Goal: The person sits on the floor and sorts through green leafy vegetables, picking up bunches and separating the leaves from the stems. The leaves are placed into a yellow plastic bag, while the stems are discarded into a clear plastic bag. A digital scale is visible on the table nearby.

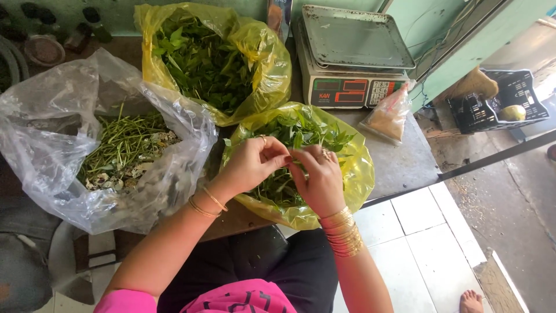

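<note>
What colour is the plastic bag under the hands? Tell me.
Yellow, see-through; the plastic bag of green leaves shows best in the head view.

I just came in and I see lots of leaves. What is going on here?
A person sits at a table with both hands over a yellow bag of green leaves. The left hand and right hand pinch a leafy stem between their fingertips. Another yellow bag full of leaves stands behind it. A clear bag to the left holds bare green stems and scraps. A weighing scale sits at the back.
</note>
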